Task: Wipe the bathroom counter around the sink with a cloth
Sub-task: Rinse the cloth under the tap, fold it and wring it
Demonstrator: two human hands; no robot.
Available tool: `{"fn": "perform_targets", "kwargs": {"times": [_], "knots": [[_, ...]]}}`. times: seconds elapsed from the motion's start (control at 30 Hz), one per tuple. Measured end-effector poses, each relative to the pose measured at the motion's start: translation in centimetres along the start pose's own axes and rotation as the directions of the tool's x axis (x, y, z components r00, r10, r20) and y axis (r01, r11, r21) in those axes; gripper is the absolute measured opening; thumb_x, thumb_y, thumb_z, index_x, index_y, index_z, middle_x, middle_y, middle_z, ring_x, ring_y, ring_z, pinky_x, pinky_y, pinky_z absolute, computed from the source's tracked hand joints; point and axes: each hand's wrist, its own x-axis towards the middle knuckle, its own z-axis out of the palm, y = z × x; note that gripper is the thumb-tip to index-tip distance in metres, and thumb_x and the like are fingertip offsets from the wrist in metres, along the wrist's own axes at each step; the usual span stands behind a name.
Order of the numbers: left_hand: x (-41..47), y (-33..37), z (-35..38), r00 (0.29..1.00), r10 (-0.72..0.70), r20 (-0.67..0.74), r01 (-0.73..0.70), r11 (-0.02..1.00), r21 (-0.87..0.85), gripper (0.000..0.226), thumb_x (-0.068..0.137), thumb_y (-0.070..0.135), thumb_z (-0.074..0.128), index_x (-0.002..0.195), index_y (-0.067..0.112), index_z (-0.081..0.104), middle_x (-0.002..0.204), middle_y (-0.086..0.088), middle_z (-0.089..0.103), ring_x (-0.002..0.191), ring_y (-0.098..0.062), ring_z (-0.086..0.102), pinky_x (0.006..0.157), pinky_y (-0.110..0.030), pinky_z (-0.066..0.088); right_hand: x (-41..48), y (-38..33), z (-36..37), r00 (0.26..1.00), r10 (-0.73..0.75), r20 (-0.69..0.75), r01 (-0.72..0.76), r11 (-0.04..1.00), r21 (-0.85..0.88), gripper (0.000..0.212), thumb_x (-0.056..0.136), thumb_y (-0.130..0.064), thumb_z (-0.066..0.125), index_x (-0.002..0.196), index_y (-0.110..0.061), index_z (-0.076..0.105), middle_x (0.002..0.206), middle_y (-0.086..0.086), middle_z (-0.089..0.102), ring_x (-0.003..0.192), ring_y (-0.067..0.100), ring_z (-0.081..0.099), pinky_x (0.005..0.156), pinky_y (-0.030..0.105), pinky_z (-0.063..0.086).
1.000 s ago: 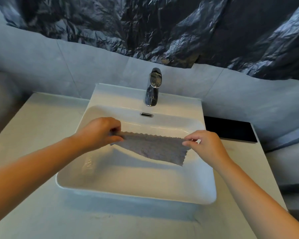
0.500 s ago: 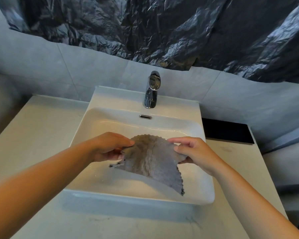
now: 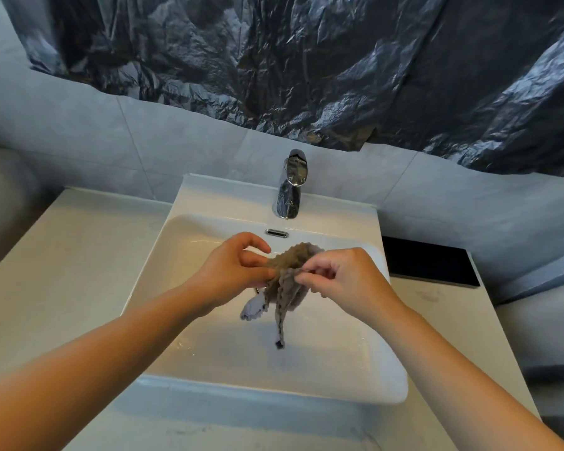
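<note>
A small grey cloth (image 3: 282, 289) with a scalloped edge hangs folded over the white sink basin (image 3: 355, 382). My left hand (image 3: 233, 271) pinches its top edge from the left, and my right hand (image 3: 345, 278) pinches the same edge from the right, fingertips almost meeting. Corners of the cloth dangle down into the basin. The pale stone counter (image 3: 62, 271) runs around the sink on both sides and in front.
A chrome tap (image 3: 290, 187) stands at the back of the sink above an overflow slot (image 3: 276, 233). A black flat slab (image 3: 430, 262) lies on the counter at the right. Crumpled dark plastic sheeting (image 3: 306, 60) covers the wall above grey tiles.
My hands have come together over the basin, folding the cloth from a stretched flat sheet into a bunched, doubled piece that hangs between them.
</note>
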Motion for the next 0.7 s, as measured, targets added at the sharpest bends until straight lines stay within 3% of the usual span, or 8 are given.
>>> {"fn": "perform_targets", "kwargs": {"times": [0.1, 0.23, 0.4, 0.57, 0.63, 0.7], "knots": [[-0.3, 0.3, 0.3, 0.997, 0.033, 0.074, -0.031, 0.999, -0.026, 0.011, 0.088, 0.01, 0.064, 0.098, 0.007, 0.066, 0.092, -0.014, 0.072, 0.091, -0.03, 0.068, 0.086, -0.041, 0.056, 0.9, -0.4, 0.2, 0.999, -0.01, -0.043, 0.009, 1.0, -0.019, 0.008, 0.079, -0.034, 0.073, 0.074, -0.027, 0.073, 0.057, -0.013, 0.059, 0.057, 0.004, 0.052, 0.054, 0.017, 0.037], [-0.5, 0.8, 0.3, 0.99, 0.0, 0.144, 0.013, 0.995, -0.095, 0.05, 0.085, 0.045, 0.063, 0.101, -0.003, 0.066, 0.093, -0.016, 0.065, 0.088, -0.029, 0.063, 0.087, -0.038, 0.056, 1.4, -0.7, 0.5, 1.0, 0.006, -0.022, -0.007, 0.999, -0.038, 0.01, 0.079, -0.033, 0.073, 0.07, -0.032, 0.069, 0.055, -0.016, 0.056, 0.055, 0.002, 0.05, 0.054, 0.017, 0.035], [-0.5, 1.5, -0.4, 0.989, 0.124, 0.084, -0.135, 0.98, 0.144, 0.014, 0.09, 0.019, 0.062, 0.084, 0.008, 0.069, 0.085, -0.017, 0.069, 0.079, -0.028, 0.065, 0.08, -0.044, 0.057, 1.7, -0.3, 0.4, 0.999, 0.008, 0.051, -0.007, 1.0, -0.011, 0.006, 0.078, -0.033, 0.074, 0.076, -0.034, 0.069, 0.057, -0.015, 0.056, 0.055, 0.003, 0.048, 0.054, 0.024, 0.038], [-0.7, 3.7, -2.0, 0.965, 0.198, 0.171, -0.248, 0.901, 0.357, 0.011, 0.088, 0.012, 0.063, 0.078, 0.011, 0.067, 0.071, 0.0, 0.068, 0.064, -0.005, 0.063, 0.062, -0.015, 0.05, 1.8, 1.0, -1.6, 0.971, 0.096, 0.217, -0.004, 0.921, -0.39, 0.017, 0.082, -0.037, 0.068, 0.099, -0.036, 0.065, 0.073, -0.012, 0.059, 0.073, 0.009, 0.055, 0.064, 0.03, 0.044], [-0.7, 4.5, -3.0, 0.949, 0.252, 0.188, -0.313, 0.818, 0.483, 0.011, 0.086, 0.012, 0.065, 0.076, 0.012, 0.067, 0.071, 0.003, 0.068, 0.066, -0.002, 0.062, 0.06, -0.011, 0.047, 1.8, 1.5, -1.9, 0.977, 0.074, 0.198, 0.027, 0.887, -0.462, 0.012, 0.085, -0.037, 0.065, 0.097, -0.035, 0.065, 0.083, -0.013, 0.061, 0.078, 0.011, 0.054, 0.067, 0.03, 0.046], [-0.6, 4.8, -4.0, 0.928, 0.291, 0.233, -0.373, 0.686, 0.624, 0.01, 0.085, 0.016, 0.065, 0.075, 0.015, 0.067, 0.073, 0.005, 0.068, 0.069, -0.005, 0.062, 0.063, -0.016, 0.051, 1.5, 1.5, -1.8, 0.988, 0.005, 0.152, 0.061, 0.899, -0.433, 0.005, 0.085, -0.035, 0.066, 0.089, -0.031, 0.066, 0.091, -0.012, 0.063, 0.084, 0.011, 0.056, 0.072, 0.033, 0.049]]}}
